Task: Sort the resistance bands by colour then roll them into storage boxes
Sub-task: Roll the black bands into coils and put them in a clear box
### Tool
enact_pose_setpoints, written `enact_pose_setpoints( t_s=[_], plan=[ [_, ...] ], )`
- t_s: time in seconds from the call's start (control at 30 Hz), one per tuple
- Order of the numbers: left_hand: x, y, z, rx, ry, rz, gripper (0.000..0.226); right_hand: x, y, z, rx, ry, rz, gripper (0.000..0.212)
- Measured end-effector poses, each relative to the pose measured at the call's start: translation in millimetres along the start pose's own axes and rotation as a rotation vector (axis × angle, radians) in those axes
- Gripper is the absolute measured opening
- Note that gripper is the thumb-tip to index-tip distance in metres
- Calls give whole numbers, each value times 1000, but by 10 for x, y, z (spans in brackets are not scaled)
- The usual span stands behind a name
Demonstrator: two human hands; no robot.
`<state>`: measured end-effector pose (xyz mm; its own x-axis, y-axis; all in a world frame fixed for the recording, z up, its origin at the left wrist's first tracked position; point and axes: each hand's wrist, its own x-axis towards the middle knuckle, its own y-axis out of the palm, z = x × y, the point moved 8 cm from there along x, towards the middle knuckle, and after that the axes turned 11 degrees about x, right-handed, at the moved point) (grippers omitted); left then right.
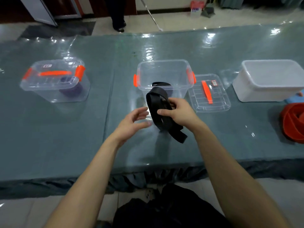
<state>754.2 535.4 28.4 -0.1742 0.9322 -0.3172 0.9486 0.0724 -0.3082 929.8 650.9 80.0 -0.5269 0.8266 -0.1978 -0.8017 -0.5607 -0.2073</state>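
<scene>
1. Black band (158,99) half-coiled, held over the table (65,129) just before the open box (172,74); right grip (176,112) pinching its loops.
2. Left grip (133,120) spread, empty: bring it in, tuck the hanging end (181,139), tighten the coil before dropping in.

Both bare forearms are stretched forward, the left angled toward 1 o'clock, the right toward 11. The left hand (134,119) is held with fingers loosely spread, at 9 o'clock of the right hand (178,112), which is curled round a black band (153,102).
</scene>
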Motion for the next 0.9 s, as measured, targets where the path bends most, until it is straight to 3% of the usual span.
enact_pose_setpoints(
  t_s=[0.03, 0.17, 0.3, 0.43, 0.57, 0.67, 0.77, 0.9],
  plan=[
    [-8, 45, -42, 64, 2, 22, 64, 25, 16, 48, 6, -20, 1, 28],
    [60, 18, -265, 190, 88, -134, 22, 137, 32, 210, 114, -56, 53, 27],
    [64, -359, -544, 231, 242, -252, 15, 217, -172, 309, 210, -58, 58, 22],
    [33, -1070, -660, 16, 201, -511, 12, 454, -646, -30, 61, -20, -165, 35],
    [-70, -1337, -599, -89, 205, -634, 13, 600, -1043, -710, 20, 97, -379, 28],
    [-94, -1234, -373, 137, 144, -678, 19, 580, -1169, -1121, -181, 196, -407, 33],
    [4, -1089, 177, 499, -83, -589, 13, 508, -1084, -1426, -401, 310, -349, 54],
    [-97, -869, 880, 902, -404, -415, 42, 379, -889, -1511, -478, 193, -304, 55]
  ],
)
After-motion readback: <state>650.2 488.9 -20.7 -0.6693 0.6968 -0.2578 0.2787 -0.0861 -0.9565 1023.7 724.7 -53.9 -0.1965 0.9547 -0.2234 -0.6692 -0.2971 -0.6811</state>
